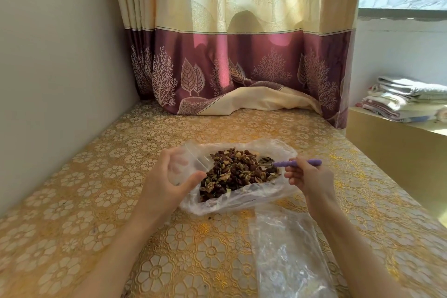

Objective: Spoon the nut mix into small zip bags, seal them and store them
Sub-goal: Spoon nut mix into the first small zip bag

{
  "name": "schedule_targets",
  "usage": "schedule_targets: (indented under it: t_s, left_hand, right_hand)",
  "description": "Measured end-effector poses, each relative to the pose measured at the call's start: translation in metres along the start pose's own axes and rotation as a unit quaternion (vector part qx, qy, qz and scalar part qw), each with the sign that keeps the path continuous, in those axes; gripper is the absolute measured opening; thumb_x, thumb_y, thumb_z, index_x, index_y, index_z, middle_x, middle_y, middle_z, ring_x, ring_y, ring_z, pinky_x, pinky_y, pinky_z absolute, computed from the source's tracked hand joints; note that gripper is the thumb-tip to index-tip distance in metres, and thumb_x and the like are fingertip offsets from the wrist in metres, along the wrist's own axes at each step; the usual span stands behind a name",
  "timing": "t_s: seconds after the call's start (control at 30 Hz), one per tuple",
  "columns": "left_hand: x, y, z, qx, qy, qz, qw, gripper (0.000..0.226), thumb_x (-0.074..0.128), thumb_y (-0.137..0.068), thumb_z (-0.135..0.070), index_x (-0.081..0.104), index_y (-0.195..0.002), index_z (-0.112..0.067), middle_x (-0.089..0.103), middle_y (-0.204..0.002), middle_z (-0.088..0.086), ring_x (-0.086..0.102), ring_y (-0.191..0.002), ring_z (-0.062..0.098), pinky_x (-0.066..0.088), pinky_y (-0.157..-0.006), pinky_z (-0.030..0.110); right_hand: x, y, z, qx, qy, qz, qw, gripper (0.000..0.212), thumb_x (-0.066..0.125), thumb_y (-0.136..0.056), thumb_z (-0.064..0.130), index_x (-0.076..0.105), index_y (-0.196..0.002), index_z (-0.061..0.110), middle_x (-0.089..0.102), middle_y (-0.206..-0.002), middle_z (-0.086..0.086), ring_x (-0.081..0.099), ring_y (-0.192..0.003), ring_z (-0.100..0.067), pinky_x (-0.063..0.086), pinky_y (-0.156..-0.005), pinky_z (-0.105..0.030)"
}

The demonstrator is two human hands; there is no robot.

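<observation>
Head view: left hand (167,176) grips small zip bag (186,164); right hand (307,176) pinches spoon (297,163) beside nut mix (239,174).

Probably a home: curtain (232,55), folded towels (408,97).

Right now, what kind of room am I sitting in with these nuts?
Probably a lived-in room at home, perhaps a bedroom, not a commercial kitchen. A long cream and maroon curtain pools onto a table under a gold floral cover, and folded blankets are stacked on a ledge under the window.
</observation>
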State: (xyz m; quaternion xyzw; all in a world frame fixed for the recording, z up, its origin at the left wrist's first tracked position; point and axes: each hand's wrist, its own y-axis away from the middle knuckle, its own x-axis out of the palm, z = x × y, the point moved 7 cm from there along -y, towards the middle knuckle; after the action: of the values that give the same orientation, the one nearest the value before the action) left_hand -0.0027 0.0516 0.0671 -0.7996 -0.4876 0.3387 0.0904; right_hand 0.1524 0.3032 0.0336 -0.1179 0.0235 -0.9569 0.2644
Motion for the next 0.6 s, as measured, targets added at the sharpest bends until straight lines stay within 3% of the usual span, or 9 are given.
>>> schedule_targets:
  t_s: [0.23,0.4,0.5,0.6]
  left_hand:
    - [0.0,0.001,0.002,-0.009,0.01,0.002,1.0,0.063,0.061,-0.062,-0.063,0.042,-0.115,-0.035,0.054,-0.103,-0.019,0.052,-0.092,-0.006,0.039,-0.071,0.015]
    - [-0.002,0.001,-0.001,-0.01,0.01,-0.014,1.0,0.063,0.06,-0.061,-0.061,0.043,-0.114,-0.03,0.052,-0.089,-0.017,0.044,-0.061,-0.012,0.034,-0.058,0.009]
    - [-0.001,0.0,-0.001,-0.014,0.016,-0.008,1.0,0.065,0.061,-0.06,-0.06,0.044,-0.115,-0.028,0.052,-0.098,-0.019,0.048,-0.077,-0.01,0.035,-0.064,0.01]
    - [-0.001,-0.001,0.002,-0.021,0.022,-0.006,1.0,0.065,0.061,-0.061,-0.06,0.045,-0.116,-0.027,0.054,-0.1,-0.018,0.05,-0.085,-0.008,0.036,-0.066,0.011]
  right_hand:
    - [-0.007,0.001,0.009,-0.039,0.001,-0.044,0.998,0.029,0.046,-0.096,0.006,0.063,-0.076,-0.006,0.072,-0.076,-0.019,0.053,-0.053,-0.016,0.043,-0.042,-0.017]
    - [-0.005,0.001,0.014,-0.058,0.007,-0.058,0.997,0.029,0.047,-0.096,0.009,0.063,-0.084,-0.011,0.072,-0.078,-0.018,0.054,-0.054,-0.015,0.043,-0.044,-0.018]
    - [0.004,0.004,0.021,-0.074,0.004,-0.048,0.996,0.031,0.047,-0.096,0.009,0.064,-0.083,-0.014,0.073,-0.077,-0.017,0.053,-0.054,-0.015,0.043,-0.045,-0.018]
    - [0.016,0.011,0.032,-0.085,-0.025,-0.021,0.996,0.035,0.045,-0.098,0.01,0.064,-0.07,0.0,0.073,-0.073,-0.015,0.052,-0.054,-0.017,0.042,-0.046,-0.019]
